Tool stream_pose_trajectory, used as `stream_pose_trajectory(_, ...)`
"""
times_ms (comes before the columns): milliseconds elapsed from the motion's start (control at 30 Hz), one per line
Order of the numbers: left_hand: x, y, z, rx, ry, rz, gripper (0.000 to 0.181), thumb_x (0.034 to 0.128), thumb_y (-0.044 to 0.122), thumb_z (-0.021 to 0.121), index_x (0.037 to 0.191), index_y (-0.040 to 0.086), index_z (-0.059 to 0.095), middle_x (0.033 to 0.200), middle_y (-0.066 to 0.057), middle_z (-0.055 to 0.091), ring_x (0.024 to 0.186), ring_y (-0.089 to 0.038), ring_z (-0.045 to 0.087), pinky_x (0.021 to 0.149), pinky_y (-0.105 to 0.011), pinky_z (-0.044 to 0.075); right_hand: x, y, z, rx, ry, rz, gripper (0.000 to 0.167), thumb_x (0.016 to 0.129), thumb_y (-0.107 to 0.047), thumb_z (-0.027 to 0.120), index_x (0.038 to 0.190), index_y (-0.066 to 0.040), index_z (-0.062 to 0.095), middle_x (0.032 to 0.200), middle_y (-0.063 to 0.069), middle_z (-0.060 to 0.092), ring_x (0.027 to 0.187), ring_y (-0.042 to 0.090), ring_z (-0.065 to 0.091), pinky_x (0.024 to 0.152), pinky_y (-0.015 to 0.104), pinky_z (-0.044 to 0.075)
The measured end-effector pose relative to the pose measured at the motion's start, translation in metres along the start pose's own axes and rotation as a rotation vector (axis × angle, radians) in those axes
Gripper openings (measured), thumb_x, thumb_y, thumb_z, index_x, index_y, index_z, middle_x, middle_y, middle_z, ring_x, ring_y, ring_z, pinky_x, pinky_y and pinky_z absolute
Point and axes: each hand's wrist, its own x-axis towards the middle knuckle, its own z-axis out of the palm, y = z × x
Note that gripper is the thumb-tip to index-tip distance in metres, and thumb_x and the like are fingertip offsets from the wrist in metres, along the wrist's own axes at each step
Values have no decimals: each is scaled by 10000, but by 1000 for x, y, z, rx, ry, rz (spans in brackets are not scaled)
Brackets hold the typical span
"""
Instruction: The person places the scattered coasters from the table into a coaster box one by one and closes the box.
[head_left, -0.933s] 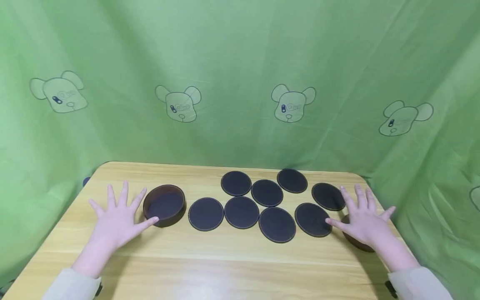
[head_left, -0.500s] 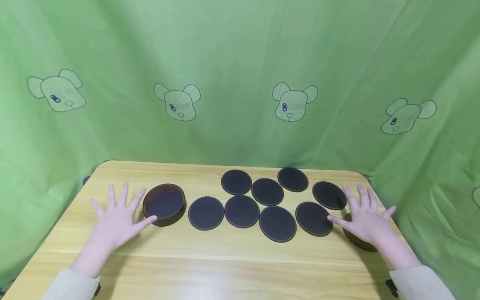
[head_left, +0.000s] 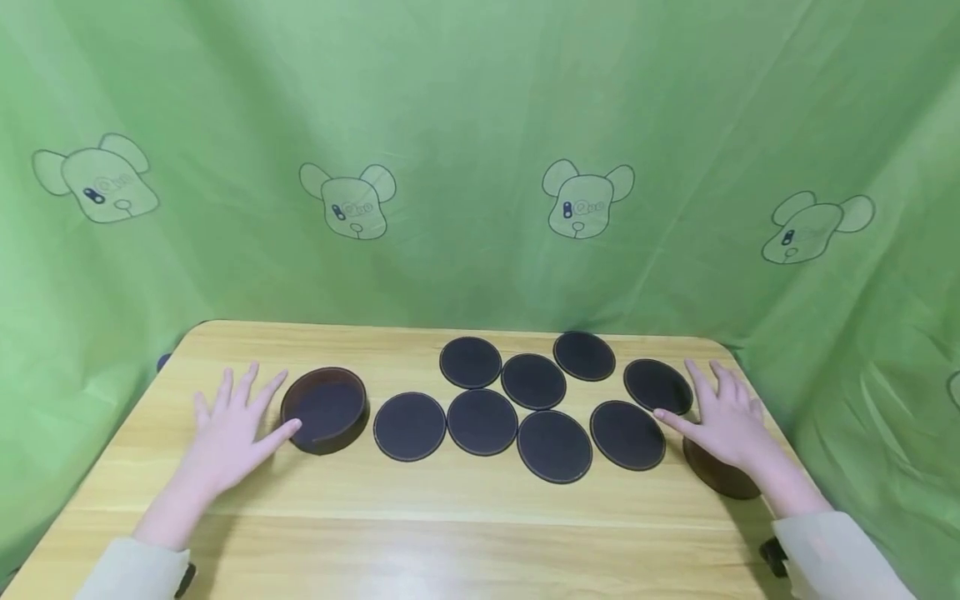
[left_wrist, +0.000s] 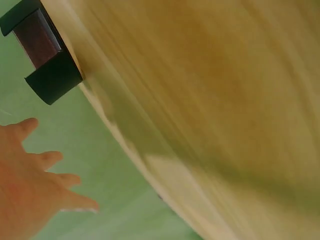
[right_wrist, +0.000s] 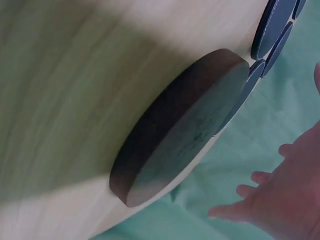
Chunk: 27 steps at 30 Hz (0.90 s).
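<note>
Left hand: empty, fingers spread, held above the table near its left edge, just beside the round holder; in the head view its thumb overlaps the holder.
Right hand: also empty and spread, over the round lid-like piece by the table's right edge.
Discs: eight dark, stitched-rim discs lie flat between the two hands, some touching, reaching toward the far edge.
Disc handling: probably light, leathery and fairly stiff; so thin that raising one rim with a fingertip, then pinching it, seems best.
Holder handling: likely light and rigid; its wall, gapped on one side, should suit thumb and fingers.
Lid-like piece handling: smooth-topped, perhaps slippery; the side wall looks the safer hold.
</note>
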Motion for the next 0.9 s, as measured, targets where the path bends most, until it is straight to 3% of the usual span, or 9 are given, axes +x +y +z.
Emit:
stream_pose_trajectory(200, 8, -12, -3, -184, 0, 39, 762, 1038, 445, 638, 1648, 96, 345, 1684, -365, 230, 1516, -663, 192, 1144, -893, 170, 11, 3, 2, 117, 0, -29, 1067, 986, -549, 680, 1675, 24, 101, 1618, 492, 118, 1444, 734, 142, 1070, 899, 220)
stream_pose_trajectory(300, 12, -16, -6, -324, -37, 27, 732, 1064, 367, 620, 1652, 50, 320, 1695, -357, 212, 1535, -631, 192, 1167, -867, 187, 17, 3, 3, 180, -17, -37, 1029, 1004, -508, 672, 1667, 47, 114, 1607, 492, 146, 1449, 719, 144, 1076, 883, 230)
stream_pose_trajectory(500, 19, -17, -6, -563, -105, -11, 694, 1088, 246, 597, 1633, -48, 282, 1664, -358, 288, 1500, -597, 316, 1206, -763, 290, 25, 6, 4, 303, -44, -17, 958, 1044, -465, 611, 1671, 44, 96, 1601, 500, 147, 1452, 711, 132, 1085, 876, 224)
stream_pose_trajectory(600, 22, -17, -3, -647, -129, -41, 671, 1091, 206, 594, 1626, -56, 286, 1653, -343, 332, 1474, -579, 389, 1208, -658, 372, 28, 10, 6, 341, -42, -11, 934, 1049, -445, 600, 1668, 51, 105, 1598, 506, 144, 1453, 715, 133, 1095, 882, 215)
stream_pose_trajectory(667, 22, -18, -1, -679, -141, -66, 668, 1087, 192, 601, 1628, -45, 290, 1642, -334, 360, 1454, -548, 442, 1192, -483, 479, 31, 13, 7, 372, -39, -12, 924, 1048, -429, 607, 1665, 57, 119, 1607, 495, 155, 1467, 706, 130, 1120, 876, 199)
stream_pose_trajectory(733, 22, -19, 1, -696, -154, -105, 673, 1083, 206, 612, 1634, -16, 298, 1642, -308, 382, 1438, -461, 499, 1112, -284, 525, 35, 15, 8, 403, -35, -18, 915, 1045, -409, 620, 1658, 70, 139, 1612, 485, 177, 1478, 698, 129, 1142, 866, 184)
stream_pose_trajectory(800, 21, -20, 4, -725, -171, -138, 681, 1076, 207, 625, 1639, 0, 301, 1640, -297, 398, 1390, -287, 562, 1030, -137, 473, 38, 17, 9, 434, -37, -17, 923, 1030, -391, 655, 1654, 76, 161, 1620, 468, 202, 1491, 681, 136, 1160, 851, 185)
stream_pose_trajectory(900, 19, -22, 8, -775, -194, -191, 683, 1070, 215, 640, 1638, 15, 318, 1641, -279, 411, 1251, 8, 542, 986, -96, 412, 42, 22, 10, 463, -59, 0, 939, 1004, -365, 707, 1650, 74, 185, 1625, 449, 217, 1481, 663, 195, 1160, 817, 246)
